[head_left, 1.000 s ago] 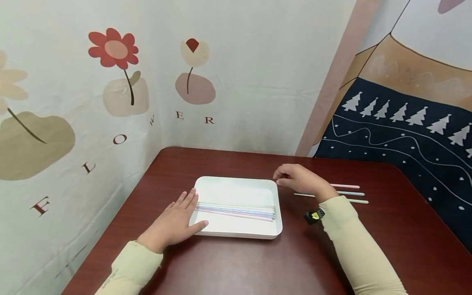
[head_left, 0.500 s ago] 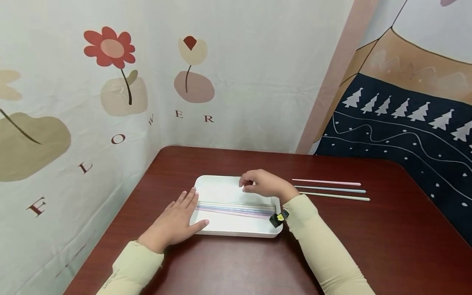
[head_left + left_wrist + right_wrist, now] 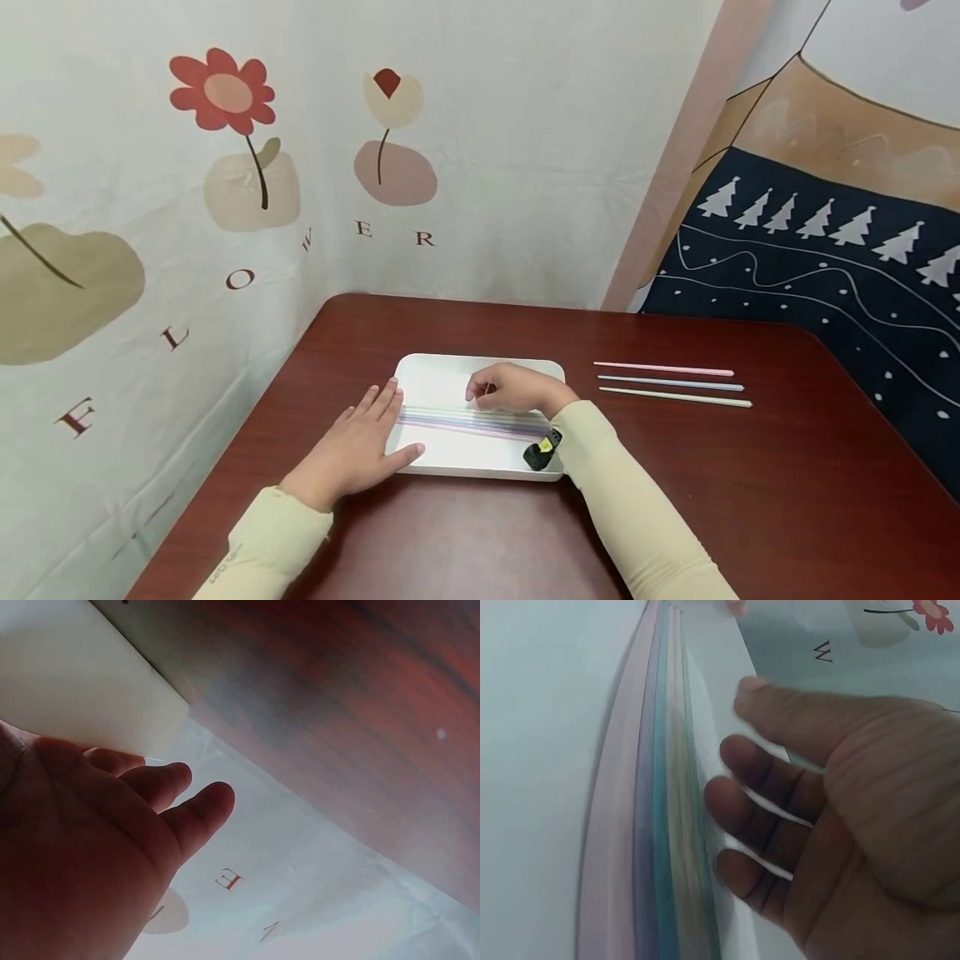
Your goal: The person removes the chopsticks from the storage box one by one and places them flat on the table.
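Observation:
A white tray point(image 3: 442, 467) lies on the table with several pastel chopsticks point(image 3: 438, 418) side by side in it, pink, purple, blue, beige and green in the right wrist view. My left hand point(image 3: 352, 446) rests against the tray's left edge, fingers straight and thumb over the rim. Above the tray, by the far side of the row, hovers my right hand point(image 3: 517, 387). In the right wrist view my right hand point(image 3: 840, 817) has loosely bent fingers with nothing between them, just beside the chopsticks point(image 3: 652, 787); whether they touch is unclear.
On the table right of the tray lie a pink chopstick point(image 3: 663, 369), a blue chopstick point(image 3: 671, 383) and a green chopstick point(image 3: 675, 397), roughly parallel and spaced apart. A printed curtain point(image 3: 510, 167) hangs behind the brown table point(image 3: 465, 533).
My right hand has moved left from beside the three loose chopsticks to over the tray, then lower toward the row. The left hand stays at the tray's edge.

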`<action>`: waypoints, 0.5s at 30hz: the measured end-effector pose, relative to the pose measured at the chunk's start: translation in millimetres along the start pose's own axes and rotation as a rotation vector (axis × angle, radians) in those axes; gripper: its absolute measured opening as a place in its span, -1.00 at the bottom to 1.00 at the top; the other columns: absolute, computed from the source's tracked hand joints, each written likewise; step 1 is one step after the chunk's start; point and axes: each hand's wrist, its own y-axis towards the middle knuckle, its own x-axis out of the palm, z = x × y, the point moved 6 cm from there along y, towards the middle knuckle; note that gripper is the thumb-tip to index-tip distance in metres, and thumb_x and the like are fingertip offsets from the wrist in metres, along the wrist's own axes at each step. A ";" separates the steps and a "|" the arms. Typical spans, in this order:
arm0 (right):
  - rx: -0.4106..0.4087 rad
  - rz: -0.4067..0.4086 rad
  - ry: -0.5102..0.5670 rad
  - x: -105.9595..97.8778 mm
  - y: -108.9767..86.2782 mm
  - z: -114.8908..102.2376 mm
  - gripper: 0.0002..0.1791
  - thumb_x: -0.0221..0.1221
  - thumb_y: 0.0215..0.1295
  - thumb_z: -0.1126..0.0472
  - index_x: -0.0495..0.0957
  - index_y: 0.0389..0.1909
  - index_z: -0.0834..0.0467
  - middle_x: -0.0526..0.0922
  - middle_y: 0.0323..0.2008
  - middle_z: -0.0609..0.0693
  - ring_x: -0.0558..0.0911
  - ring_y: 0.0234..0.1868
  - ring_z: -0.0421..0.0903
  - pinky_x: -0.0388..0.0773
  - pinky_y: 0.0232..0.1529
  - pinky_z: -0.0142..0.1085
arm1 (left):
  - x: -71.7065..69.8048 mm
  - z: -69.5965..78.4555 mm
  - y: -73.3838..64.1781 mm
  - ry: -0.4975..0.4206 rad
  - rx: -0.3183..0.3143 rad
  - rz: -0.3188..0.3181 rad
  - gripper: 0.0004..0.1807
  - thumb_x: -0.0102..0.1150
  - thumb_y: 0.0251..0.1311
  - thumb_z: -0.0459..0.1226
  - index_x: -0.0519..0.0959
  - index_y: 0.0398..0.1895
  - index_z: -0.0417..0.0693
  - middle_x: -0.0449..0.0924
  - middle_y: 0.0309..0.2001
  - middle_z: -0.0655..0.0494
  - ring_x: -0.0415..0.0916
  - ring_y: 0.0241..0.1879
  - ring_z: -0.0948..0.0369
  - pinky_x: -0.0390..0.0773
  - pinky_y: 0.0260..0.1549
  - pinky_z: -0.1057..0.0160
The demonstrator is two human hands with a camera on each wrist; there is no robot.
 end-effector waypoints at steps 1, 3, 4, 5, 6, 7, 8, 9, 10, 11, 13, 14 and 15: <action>0.004 -0.006 0.000 0.8 0.0 1.4 -0.92 0.22 0.37 0.28 0.63 -0.27 0.02 0.54 -0.43 -0.17 0.45 -0.39 -0.25 0.44 -0.31 -0.35 | -0.5 -0.1 -0.2 -0.002 0.002 0.002 0.10 -0.20 0.27 0.43 0.11 0.52 -0.30 -0.09 0.56 -0.15 -0.08 0.50 -0.20 0.13 0.32 -0.27; 0.012 -0.013 -0.010 1.7 -0.3 3.4 -0.91 0.22 0.37 0.28 0.63 -0.28 0.00 0.53 -0.45 -0.19 0.44 -0.40 -0.27 0.43 -0.31 -0.36 | -0.8 -0.4 -0.5 -0.003 0.004 0.004 0.10 -0.21 0.27 0.43 0.11 0.52 -0.30 -0.09 0.56 -0.15 -0.08 0.50 -0.20 0.13 0.32 -0.27; 0.011 -0.015 -0.010 2.0 -0.2 4.2 -0.90 0.22 0.37 0.28 0.63 -0.29 0.00 0.52 -0.46 -0.19 0.44 -0.41 -0.27 0.43 -0.32 -0.36 | -1.3 -0.3 -0.5 -0.005 0.005 0.005 0.10 -0.22 0.27 0.43 0.11 0.52 -0.30 -0.09 0.56 -0.15 -0.08 0.50 -0.20 0.13 0.32 -0.28; 0.010 -0.016 -0.011 2.5 0.0 5.2 -0.90 0.22 0.37 0.28 0.63 -0.29 0.00 0.52 -0.47 -0.19 0.43 -0.42 -0.28 0.42 -0.32 -0.36 | -1.0 -0.2 -0.4 -0.006 0.006 0.008 0.10 -0.21 0.27 0.44 0.11 0.52 -0.30 -0.09 0.56 -0.15 -0.07 0.50 -0.20 0.13 0.32 -0.27; 0.010 -0.017 -0.012 2.8 0.1 6.1 -0.89 0.22 0.36 0.29 0.64 -0.29 0.00 0.52 -0.47 -0.19 0.43 -0.42 -0.28 0.42 -0.32 -0.36 | -0.7 -0.1 -0.3 -0.009 0.005 0.010 0.10 -0.22 0.27 0.44 0.11 0.52 -0.30 -0.09 0.56 -0.14 -0.07 0.50 -0.19 0.13 0.32 -0.27; 0.011 -0.019 -0.018 3.4 0.3 7.1 -0.89 0.22 0.37 0.29 0.64 -0.29 -0.01 0.53 -0.47 -0.19 0.43 -0.41 -0.29 0.43 -0.32 -0.37 | -0.3 0.2 -0.2 -0.011 0.005 0.010 0.10 -0.21 0.27 0.44 0.11 0.52 -0.30 -0.10 0.56 -0.14 -0.07 0.50 -0.19 0.13 0.32 -0.27; 0.014 -0.021 -0.020 4.0 0.3 7.5 -0.89 0.22 0.37 0.28 0.64 -0.29 -0.01 0.53 -0.47 -0.19 0.44 -0.41 -0.28 0.43 -0.32 -0.37 | 0.2 0.5 -0.1 -0.010 0.005 0.010 0.10 -0.21 0.27 0.44 0.10 0.52 -0.29 -0.10 0.57 -0.13 -0.08 0.50 -0.19 0.13 0.32 -0.27; 0.016 -0.025 -0.021 4.8 0.7 8.2 -0.88 0.22 0.36 0.29 0.64 -0.30 -0.02 0.53 -0.47 -0.19 0.44 -0.42 -0.28 0.43 -0.33 -0.37 | 0.9 0.6 0.0 -0.011 0.005 0.010 0.10 -0.21 0.26 0.44 0.11 0.52 -0.29 -0.10 0.57 -0.13 -0.08 0.50 -0.18 0.13 0.32 -0.27; 0.019 -0.027 -0.027 5.7 1.0 8.5 -0.88 0.22 0.36 0.29 0.64 -0.30 -0.02 0.54 -0.46 -0.19 0.45 -0.41 -0.28 0.43 -0.32 -0.37 | 1.1 1.0 0.0 -0.011 0.005 0.009 0.10 -0.20 0.26 0.44 0.11 0.52 -0.30 -0.10 0.57 -0.13 -0.08 0.50 -0.19 0.14 0.32 -0.27; 0.022 -0.029 -0.033 6.7 1.5 8.8 -0.87 0.22 0.36 0.29 0.64 -0.31 -0.02 0.54 -0.46 -0.19 0.45 -0.41 -0.27 0.44 -0.33 -0.38 | 1.6 1.1 0.0 -0.010 0.005 0.009 0.10 -0.20 0.26 0.43 0.11 0.52 -0.30 -0.10 0.57 -0.13 -0.07 0.50 -0.18 0.14 0.32 -0.27; 0.027 -0.030 -0.045 8.6 2.3 8.6 -0.85 0.22 0.36 0.30 0.64 -0.32 -0.04 0.54 -0.47 -0.18 0.46 -0.41 -0.26 0.44 -0.33 -0.38 | 1.2 1.4 -0.4 -0.006 0.006 0.007 0.09 -0.19 0.27 0.43 0.11 0.52 -0.31 -0.10 0.56 -0.15 -0.07 0.50 -0.19 0.14 0.32 -0.27; 0.029 -0.029 -0.049 9.3 2.6 8.1 -0.84 0.21 0.36 0.31 0.64 -0.33 -0.04 0.54 -0.47 -0.18 0.46 -0.41 -0.25 0.44 -0.33 -0.38 | 0.9 1.5 -0.8 -0.006 0.007 0.008 0.09 -0.19 0.27 0.42 0.11 0.51 -0.31 -0.09 0.56 -0.16 -0.07 0.50 -0.20 0.14 0.32 -0.28; 0.032 -0.027 -0.054 10.2 3.0 8.3 -0.83 0.21 0.36 0.32 0.64 -0.33 -0.04 0.54 -0.48 -0.18 0.46 -0.42 -0.26 0.44 -0.33 -0.38 | 0.7 1.4 -1.0 -0.007 0.007 0.007 0.09 -0.19 0.28 0.42 0.11 0.51 -0.31 -0.09 0.56 -0.16 -0.07 0.50 -0.20 0.14 0.32 -0.28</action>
